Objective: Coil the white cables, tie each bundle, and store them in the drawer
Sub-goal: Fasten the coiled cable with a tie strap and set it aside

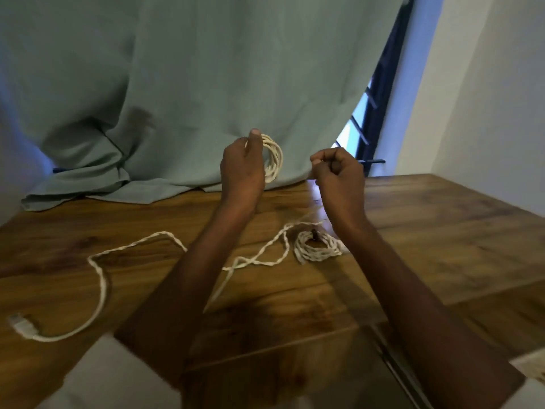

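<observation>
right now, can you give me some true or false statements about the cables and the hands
1. The left hand holds a coil of white cable above the wooden table. True.
2. The tied bundle sits inside a drawer. False: it lies on the table.
3. The right hand lies flat and open on the table. False: it is raised, fingers pinched shut.
4. A loose stretch of cable trails across the table to a connector. True.

You have one view only, from the camera on your head. It looks forward and down across the wooden tabletop (442, 231), close enough that both forearms fill the lower frame. It faces the green curtain (191, 84) at the tabletop's far edge; wide-angle bending curves the edges.
</observation>
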